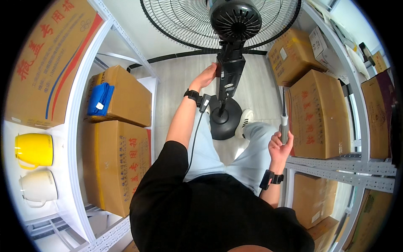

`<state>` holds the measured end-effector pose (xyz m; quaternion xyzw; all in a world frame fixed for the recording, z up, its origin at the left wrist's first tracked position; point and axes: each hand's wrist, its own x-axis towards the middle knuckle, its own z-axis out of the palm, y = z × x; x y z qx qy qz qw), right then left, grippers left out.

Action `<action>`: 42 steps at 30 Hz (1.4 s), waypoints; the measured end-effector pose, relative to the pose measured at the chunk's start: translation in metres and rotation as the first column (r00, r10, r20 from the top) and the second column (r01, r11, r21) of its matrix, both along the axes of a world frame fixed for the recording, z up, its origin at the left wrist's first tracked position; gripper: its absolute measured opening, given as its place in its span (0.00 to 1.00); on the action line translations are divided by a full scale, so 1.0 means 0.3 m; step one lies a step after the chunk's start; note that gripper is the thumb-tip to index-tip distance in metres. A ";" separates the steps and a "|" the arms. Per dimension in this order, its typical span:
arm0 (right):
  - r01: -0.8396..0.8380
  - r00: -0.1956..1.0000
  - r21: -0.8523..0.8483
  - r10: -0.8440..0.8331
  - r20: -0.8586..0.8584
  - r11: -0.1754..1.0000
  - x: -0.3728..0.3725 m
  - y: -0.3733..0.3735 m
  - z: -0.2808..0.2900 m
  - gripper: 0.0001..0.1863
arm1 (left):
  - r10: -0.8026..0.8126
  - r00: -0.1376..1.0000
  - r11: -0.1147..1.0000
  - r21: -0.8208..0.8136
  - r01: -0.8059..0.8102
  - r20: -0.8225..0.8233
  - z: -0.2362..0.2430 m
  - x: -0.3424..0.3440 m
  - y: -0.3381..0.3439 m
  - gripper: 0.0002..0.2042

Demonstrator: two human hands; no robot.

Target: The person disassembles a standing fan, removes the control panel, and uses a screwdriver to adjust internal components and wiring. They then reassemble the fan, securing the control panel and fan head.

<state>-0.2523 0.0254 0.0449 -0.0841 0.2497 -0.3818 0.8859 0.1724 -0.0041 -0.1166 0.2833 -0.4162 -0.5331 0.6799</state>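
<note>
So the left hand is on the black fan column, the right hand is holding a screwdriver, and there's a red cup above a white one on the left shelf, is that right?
Not quite: the cup above the white cup is yellow, not red, as the head view shows. The rest holds: the left hand is on the black fan column, and the right hand holds a screwdriver.

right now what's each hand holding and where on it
The left hand grips the black control column of the standing fan, at its left edge. The right hand holds a screwdriver by its grey handle, shaft pointing up.
</note>
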 end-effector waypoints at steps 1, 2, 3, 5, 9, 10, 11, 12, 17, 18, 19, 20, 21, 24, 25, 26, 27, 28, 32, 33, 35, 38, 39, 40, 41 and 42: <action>0.026 1.000 0.003 -0.026 -0.012 1.000 -0.020 0.001 -0.013 0.19 | -0.050 0.999 0.999 -0.003 0.050 -0.016 0.009 -0.015 -0.022 0.40; 0.048 0.999 0.005 -0.047 -0.025 0.999 -0.035 0.000 -0.024 0.19 | -0.097 0.995 0.995 -0.007 0.097 -0.032 0.017 -0.035 -0.041 0.42; 0.060 0.998 0.013 -0.059 -0.028 0.998 -0.039 0.004 -0.037 0.19 | -0.133 0.990 0.991 -0.005 0.133 -0.039 0.020 -0.036 -0.044 0.44; 0.038 0.999 0.032 -0.038 -0.002 0.999 -0.050 -0.010 -0.072 0.18 | -0.155 0.987 0.987 0.038 0.156 -0.047 0.028 -0.048 -0.056 0.47; 0.001 1.000 0.043 -0.001 0.004 0.999 -0.027 -0.029 -0.105 0.18 | -0.220 0.974 0.974 0.046 0.222 -0.061 0.018 -0.033 -0.082 0.51; -0.003 1.000 0.049 0.003 -0.001 0.999 -0.017 -0.036 -0.108 0.17 | -0.218 0.973 0.973 0.056 0.223 -0.078 0.009 -0.034 -0.086 0.51; -0.007 1.000 0.056 0.008 -0.005 0.998 -0.008 -0.040 -0.112 0.17 | -0.216 0.972 0.973 0.065 0.223 -0.096 0.001 -0.036 -0.093 0.51; -0.012 1.000 0.058 0.012 0.001 0.998 -0.002 -0.047 -0.108 0.17 | -0.213 0.970 0.973 0.069 0.222 -0.115 0.001 -0.043 -0.104 0.52; -0.030 0.999 0.043 0.030 0.018 0.999 0.034 -0.073 -0.108 0.17 | -0.203 0.966 0.975 0.058 0.215 -0.161 -0.018 -0.073 -0.129 0.54; -0.028 0.999 0.043 0.028 0.020 0.999 0.029 -0.079 -0.110 0.17 | -0.168 0.970 0.981 0.067 0.183 -0.176 -0.014 -0.090 -0.136 0.54; -0.027 0.999 0.043 0.026 0.023 0.999 0.023 -0.085 -0.112 0.17 | -0.164 0.971 0.982 0.065 0.178 -0.172 -0.009 -0.097 -0.142 0.54; -0.025 0.999 0.043 0.024 0.025 0.999 0.016 -0.092 -0.114 0.17 | -0.160 0.973 0.983 0.062 0.173 -0.169 -0.002 -0.097 -0.149 0.54; -0.022 1.000 0.041 0.021 0.020 0.999 0.005 -0.097 -0.121 0.17 | -0.152 0.975 0.984 0.062 0.164 -0.165 -0.005 -0.100 -0.147 0.53; -0.013 1.000 0.043 0.013 0.004 0.999 -0.022 -0.105 -0.143 0.17 | -0.116 0.978 0.989 0.069 0.130 -0.176 -0.017 -0.096 -0.158 0.53; -0.009 1.000 0.051 0.009 -0.001 0.999 -0.020 -0.106 -0.145 0.17 | -0.115 0.977 0.990 0.064 0.128 -0.178 -0.023 -0.084 -0.163 0.53; -0.006 1.000 0.058 0.007 -0.007 0.998 -0.020 -0.107 -0.145 0.18 | -0.114 0.977 0.990 0.059 0.126 -0.181 -0.028 -0.075 -0.169 0.52; -0.009 1.000 0.063 0.009 -0.004 0.998 -0.017 -0.106 -0.144 0.18 | -0.115 0.976 0.990 0.055 0.127 -0.182 -0.037 -0.070 -0.170 0.52; 0.006 1.000 0.071 -0.006 0.001 0.997 -0.034 -0.103 -0.154 0.18 | -0.114 0.980 0.991 0.051 0.124 -0.163 -0.013 -0.099 -0.164 0.52; 0.023 0.999 0.084 -0.026 0.040 0.996 -0.056 -0.089 -0.154 0.19 | -0.078 0.987 0.994 0.064 0.088 -0.143 0.036 -0.142 -0.153 0.52; 0.008 0.998 0.063 -0.011 0.054 0.998 -0.062 -0.091 -0.158 0.18 | -0.065 0.986 0.994 0.080 0.078 -0.155 0.024 -0.144 -0.154 0.51; -0.022 0.996 0.035 0.019 0.086 0.999 -0.086 -0.100 -0.190 0.20 | -0.080 0.985 0.996 0.033 0.086 -0.151 -0.018 -0.133 -0.180 0.46; -0.036 0.995 0.054 0.031 0.096 0.998 -0.062 -0.101 -0.181 0.20 | 0.074 0.982 0.970 0.239 -0.031 -0.176 -0.091 -0.084 -0.223 0.36; -0.024 0.996 0.054 0.019 0.088 0.998 -0.056 -0.094 -0.170 0.18 | 0.148 0.973 0.936 0.342 -0.080 -0.178 -0.102 -0.073 -0.243 0.33; -0.014 0.996 0.052 0.010 0.085 0.999 -0.046 -0.092 -0.155 0.17 | 0.179 0.947 0.931 0.358 -0.075 -0.268 -0.111 -0.057 -0.246 0.26; -0.007 0.997 0.049 0.003 0.083 0.999 -0.042 -0.099 -0.142 0.17 | 0.210 0.939 0.920 0.381 -0.095 -0.273 -0.113 -0.046 -0.259 0.25; -0.009 0.996 0.063 0.003 0.093 0.998 -0.060 -0.096 -0.153 0.17 | 0.211 0.938 0.929 0.354 -0.105 -0.275 -0.113 -0.064 -0.260 0.26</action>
